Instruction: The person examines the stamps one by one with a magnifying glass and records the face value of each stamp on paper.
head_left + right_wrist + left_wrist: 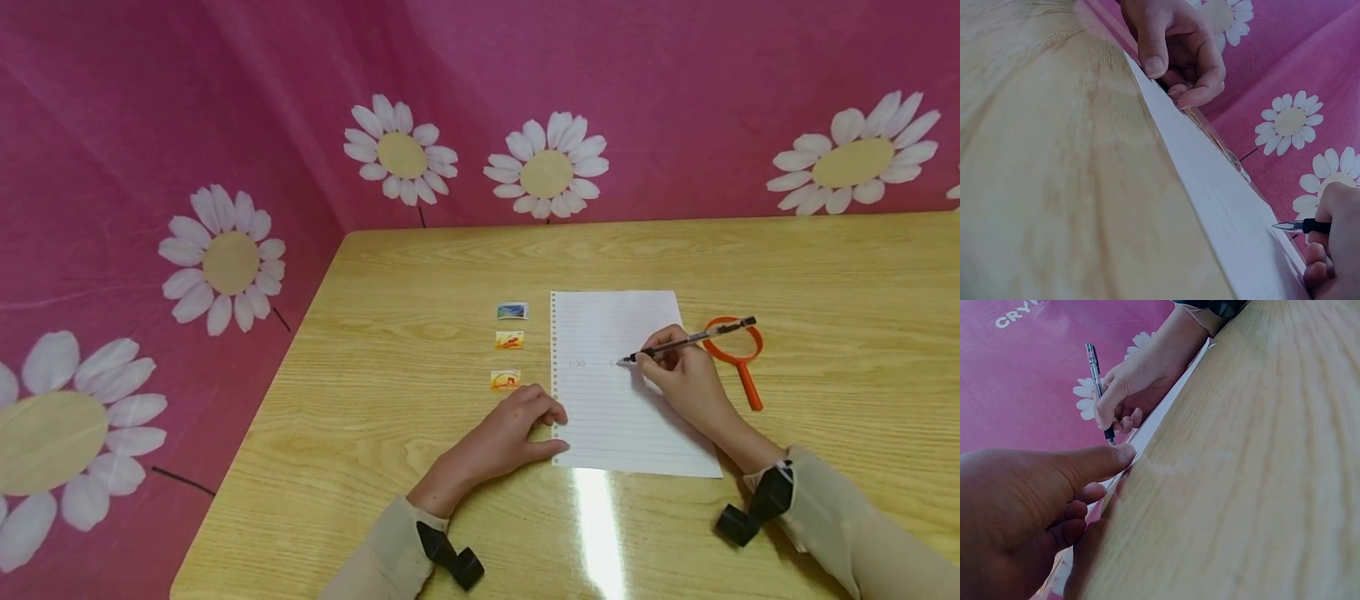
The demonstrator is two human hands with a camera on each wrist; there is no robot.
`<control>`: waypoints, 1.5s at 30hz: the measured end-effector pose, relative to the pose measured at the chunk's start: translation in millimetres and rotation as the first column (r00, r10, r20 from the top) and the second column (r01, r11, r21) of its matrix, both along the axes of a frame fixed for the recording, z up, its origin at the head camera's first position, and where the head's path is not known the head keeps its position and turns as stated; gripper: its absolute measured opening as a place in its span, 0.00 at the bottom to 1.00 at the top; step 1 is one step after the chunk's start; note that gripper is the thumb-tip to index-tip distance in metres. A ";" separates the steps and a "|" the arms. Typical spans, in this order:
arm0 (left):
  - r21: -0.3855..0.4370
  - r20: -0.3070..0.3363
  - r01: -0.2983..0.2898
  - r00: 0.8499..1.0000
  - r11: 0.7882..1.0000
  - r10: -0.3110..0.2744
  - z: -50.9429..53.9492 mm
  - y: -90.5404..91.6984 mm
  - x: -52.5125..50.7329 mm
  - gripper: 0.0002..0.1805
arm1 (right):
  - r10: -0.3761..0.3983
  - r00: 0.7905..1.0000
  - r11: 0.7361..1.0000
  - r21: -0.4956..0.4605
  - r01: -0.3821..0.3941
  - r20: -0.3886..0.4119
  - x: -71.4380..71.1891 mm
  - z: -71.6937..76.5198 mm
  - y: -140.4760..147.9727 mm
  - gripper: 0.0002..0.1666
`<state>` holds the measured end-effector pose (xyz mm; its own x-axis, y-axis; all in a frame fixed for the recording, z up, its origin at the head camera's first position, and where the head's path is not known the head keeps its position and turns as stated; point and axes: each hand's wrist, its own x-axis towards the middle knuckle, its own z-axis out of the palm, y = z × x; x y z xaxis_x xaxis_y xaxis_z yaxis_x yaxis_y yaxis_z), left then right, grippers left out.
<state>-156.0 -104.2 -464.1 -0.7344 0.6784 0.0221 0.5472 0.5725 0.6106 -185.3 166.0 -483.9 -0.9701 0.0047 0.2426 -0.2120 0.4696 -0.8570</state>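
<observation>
A sheet of lined, punched paper (600, 425) lies on the wooden table. My right hand (693, 379) grips a clear-barrelled pen with black ends (690, 340), its tip at the paper near a faint mark. Farther left on the same line is small handwriting (577, 363), too faint to read surely. At the sheet's lower left edge rests my left hand (510, 429), thumb and fingertips touching the paper. In the left wrist view the thumb (1100, 464) lies along the sheet's edge. The right wrist view shows the pen's metal point (1286, 225) close to the paper.
Left of the sheet, three small picture cards or stamps stand in a column: a blue one (512, 311) and two yellow ones (510, 340), the lowest close to my left hand. An orange magnifying glass (750, 387) lies right of the paper. Pink flowered cloth (465, 50) hangs behind the table.
</observation>
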 end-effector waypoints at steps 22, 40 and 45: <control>0.015 0.000 0.005 1.000 1.000 -0.005 -1.8 -1.5 0.1 0.14 | 0.012 1.000 1.000 -0.004 -0.012 0.022 2.0 4.7 -1.0 0.08; 0.010 0.003 0.008 1.000 1.000 -0.008 0.2 -0.7 -0.1 0.14 | 0.019 1.000 1.000 0.019 -0.020 0.004 0.3 0.9 -0.1 0.07; 0.009 0.009 0.005 1.000 1.000 -0.005 -0.2 -0.8 0.1 0.14 | 0.006 1.000 1.000 -0.017 -0.006 0.017 1.1 1.4 0.4 0.08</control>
<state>-155.9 -105.0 -464.3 -0.7312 0.6818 0.0221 0.5447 0.5640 0.6206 -184.2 166.4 -482.5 -0.9741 0.0029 0.2260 -0.2001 0.4537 -0.8684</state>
